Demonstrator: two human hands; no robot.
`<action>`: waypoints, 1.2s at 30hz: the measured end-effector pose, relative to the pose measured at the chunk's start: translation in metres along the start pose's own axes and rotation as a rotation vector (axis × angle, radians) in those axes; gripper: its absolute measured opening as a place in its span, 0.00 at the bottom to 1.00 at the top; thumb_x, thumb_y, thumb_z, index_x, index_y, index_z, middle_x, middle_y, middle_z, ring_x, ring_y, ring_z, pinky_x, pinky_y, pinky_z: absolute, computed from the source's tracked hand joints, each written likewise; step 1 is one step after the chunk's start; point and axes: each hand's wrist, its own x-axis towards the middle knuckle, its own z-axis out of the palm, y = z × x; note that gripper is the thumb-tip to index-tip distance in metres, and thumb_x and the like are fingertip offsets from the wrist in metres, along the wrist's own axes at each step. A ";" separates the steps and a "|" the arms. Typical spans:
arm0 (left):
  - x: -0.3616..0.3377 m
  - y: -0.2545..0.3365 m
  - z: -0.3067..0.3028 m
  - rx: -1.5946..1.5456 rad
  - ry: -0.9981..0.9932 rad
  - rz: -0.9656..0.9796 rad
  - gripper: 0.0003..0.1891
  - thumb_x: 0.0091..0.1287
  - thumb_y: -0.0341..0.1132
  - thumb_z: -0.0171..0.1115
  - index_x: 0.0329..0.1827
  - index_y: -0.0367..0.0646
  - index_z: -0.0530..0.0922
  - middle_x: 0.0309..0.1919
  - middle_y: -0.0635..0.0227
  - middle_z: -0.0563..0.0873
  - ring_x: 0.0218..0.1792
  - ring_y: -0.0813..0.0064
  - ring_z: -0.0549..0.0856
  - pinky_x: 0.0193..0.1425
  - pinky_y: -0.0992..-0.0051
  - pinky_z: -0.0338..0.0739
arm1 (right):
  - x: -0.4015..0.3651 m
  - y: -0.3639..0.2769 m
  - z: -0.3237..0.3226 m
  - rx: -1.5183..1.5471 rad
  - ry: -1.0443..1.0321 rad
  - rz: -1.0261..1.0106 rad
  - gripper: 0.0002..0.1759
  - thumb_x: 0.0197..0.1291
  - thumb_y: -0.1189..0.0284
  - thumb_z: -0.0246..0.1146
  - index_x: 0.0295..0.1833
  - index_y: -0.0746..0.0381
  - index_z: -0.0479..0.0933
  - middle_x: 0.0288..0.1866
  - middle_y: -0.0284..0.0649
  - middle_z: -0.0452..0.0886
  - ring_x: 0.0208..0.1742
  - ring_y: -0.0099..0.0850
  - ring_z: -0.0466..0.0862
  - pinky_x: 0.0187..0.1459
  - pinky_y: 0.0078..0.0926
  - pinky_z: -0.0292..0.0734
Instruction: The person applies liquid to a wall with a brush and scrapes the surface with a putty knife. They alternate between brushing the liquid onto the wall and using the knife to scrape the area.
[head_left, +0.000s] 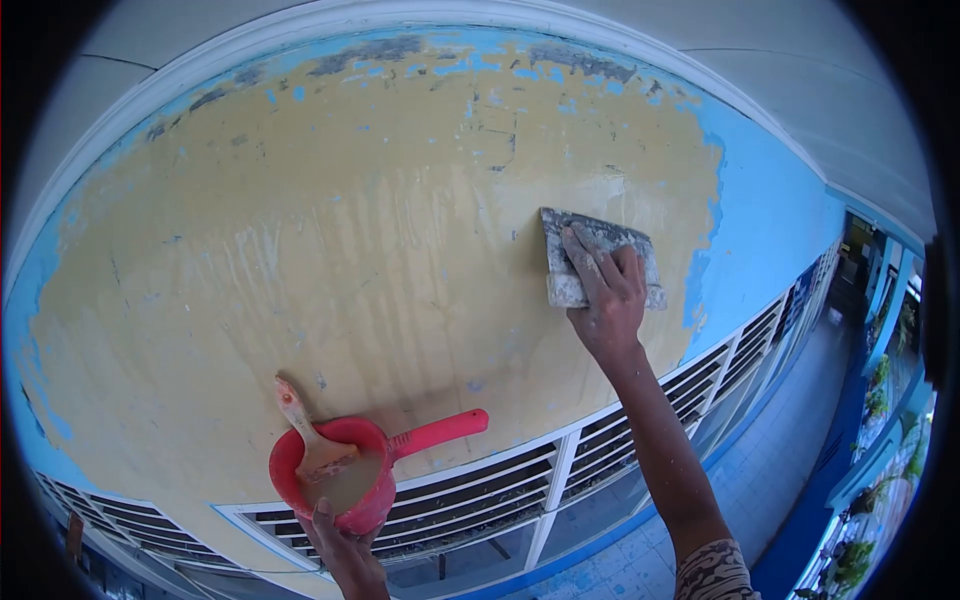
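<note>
My right hand [612,288] grips a grey, plaster-stained scraper blade [590,228] and holds it against the wall [400,240]. The wall is a wet-looking tan patch with drip streaks, ringed by blue paint. Lower down, my left hand [345,560] supports a red dipper [375,490] from below, its handle pointing right. Cloudy, tan liquid [345,480] lies inside the dipper. A paintbrush [300,415] leans in it, bristles down in the liquid and handle up over the rim.
Below the patch runs a white-slatted louvre window [480,490]. A white moulding [420,12] and ceiling border the wall on top. At right, a tiled walkway [770,470] stretches away far below, beside a blue railing [870,450] and plants [855,560].
</note>
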 end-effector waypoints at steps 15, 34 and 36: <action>-0.003 0.007 0.011 0.001 0.000 -0.038 0.49 0.62 0.63 0.63 0.79 0.50 0.50 0.72 0.49 0.63 0.69 0.42 0.71 0.57 0.47 0.83 | 0.110 0.036 -0.003 -0.040 0.073 -0.009 0.39 0.32 0.80 0.70 0.60 0.56 0.82 0.51 0.35 0.84 0.48 0.41 0.77 0.53 0.38 0.78; -0.005 0.028 0.040 -0.117 -0.026 0.009 0.42 0.66 0.47 0.66 0.78 0.48 0.53 0.68 0.51 0.67 0.65 0.50 0.76 0.52 0.53 0.88 | 0.125 0.016 -0.010 -0.015 0.002 -0.268 0.45 0.27 0.83 0.69 0.64 0.55 0.80 0.50 0.35 0.84 0.48 0.39 0.79 0.49 0.35 0.83; -0.009 0.031 0.053 -0.103 -0.042 0.016 0.42 0.66 0.48 0.66 0.78 0.48 0.53 0.68 0.51 0.67 0.65 0.50 0.76 0.52 0.53 0.88 | 0.125 0.013 -0.010 -0.039 -0.017 -0.268 0.46 0.28 0.83 0.69 0.65 0.55 0.79 0.48 0.35 0.83 0.48 0.39 0.78 0.49 0.34 0.83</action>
